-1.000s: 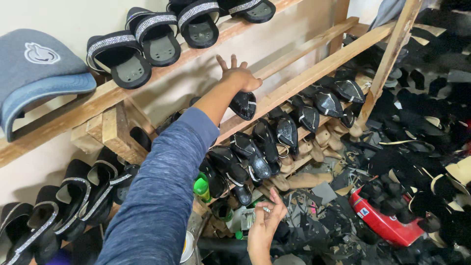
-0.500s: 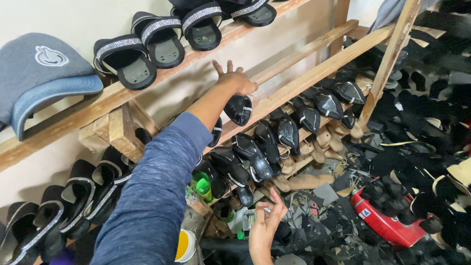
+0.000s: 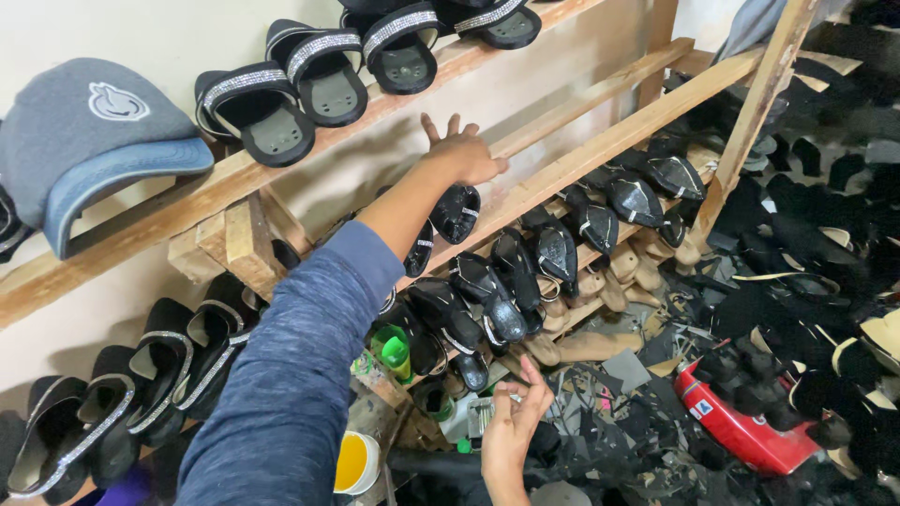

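Wooden rack (image 3: 600, 150): black shoe (image 3: 457, 212) under left hand (image 3: 461, 156)

The sleeve (image 3: 291, 375) on the reaching arm is heathered blue-grey. The cap (image 3: 89, 141) is grey with a blue brim and a pale emblem. The slide sandals (image 3: 319, 70) on the top shelf (image 3: 525, 42) are black with silvery glittering straps, and the shoe (image 3: 457, 212) under the left hand (image 3: 464, 155) is glossy black. The wooden rails (image 3: 609, 141) are light tan. A green bottle cap (image 3: 395, 351), a yellow-filled cup (image 3: 354, 463) and a red container (image 3: 741, 431) stand out among black scraps.
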Tool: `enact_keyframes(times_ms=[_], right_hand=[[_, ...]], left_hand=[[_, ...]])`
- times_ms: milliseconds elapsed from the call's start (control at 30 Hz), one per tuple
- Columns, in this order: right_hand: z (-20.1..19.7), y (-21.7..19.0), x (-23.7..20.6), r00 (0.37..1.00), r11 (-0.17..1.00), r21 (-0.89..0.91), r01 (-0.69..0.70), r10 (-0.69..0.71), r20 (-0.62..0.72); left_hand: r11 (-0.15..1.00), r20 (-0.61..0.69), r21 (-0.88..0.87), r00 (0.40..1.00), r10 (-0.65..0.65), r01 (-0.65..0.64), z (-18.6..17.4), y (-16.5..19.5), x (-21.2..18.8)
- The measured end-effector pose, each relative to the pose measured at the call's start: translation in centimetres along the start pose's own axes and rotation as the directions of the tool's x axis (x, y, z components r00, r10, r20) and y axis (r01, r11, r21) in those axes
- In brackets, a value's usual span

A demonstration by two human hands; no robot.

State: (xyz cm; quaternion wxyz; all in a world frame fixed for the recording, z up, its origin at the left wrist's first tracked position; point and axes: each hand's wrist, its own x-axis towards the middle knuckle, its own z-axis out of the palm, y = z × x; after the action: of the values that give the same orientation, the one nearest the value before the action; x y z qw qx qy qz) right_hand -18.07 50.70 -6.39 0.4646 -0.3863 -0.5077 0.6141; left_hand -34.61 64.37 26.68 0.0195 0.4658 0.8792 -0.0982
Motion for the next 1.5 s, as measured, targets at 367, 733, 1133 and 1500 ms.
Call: enact_keyframes(times_ms=[367, 733, 1133, 1500], right_hand=[[1.0, 0.3, 0.1, 0.999, 0.993, 0.104, 0.048, -0.049, 0.006], [-0.7, 2.3, -4.0, 0.9, 0.889, -0.161, 0.429, -0.405, 0.162], [-0.4, -2.0, -22.6, 0.541, 0.8, -0.087, 0.593, -0.317, 0.779], [-3.2, -2.8, -27.1, 0.614, 0.92, -0.166, 0.356, -0.097, 0.783]], left_hand=[[0.364, -0.521, -0.744, 0.828, 0.207, -0.56, 9.6, 4.4, -21.1], [0.398, -0.179, -0.917, 0.887, -0.425, 0.006, 23.9, -11.3, -47.3], [0.682, -0.589, -0.71, 0.382, -0.712, 0.176, 25.6, -24.6, -54.3], [0.739, -0.72, -0.644, 0.17, -0.673, 0.199, 17.9, -37.5, -54.2]])
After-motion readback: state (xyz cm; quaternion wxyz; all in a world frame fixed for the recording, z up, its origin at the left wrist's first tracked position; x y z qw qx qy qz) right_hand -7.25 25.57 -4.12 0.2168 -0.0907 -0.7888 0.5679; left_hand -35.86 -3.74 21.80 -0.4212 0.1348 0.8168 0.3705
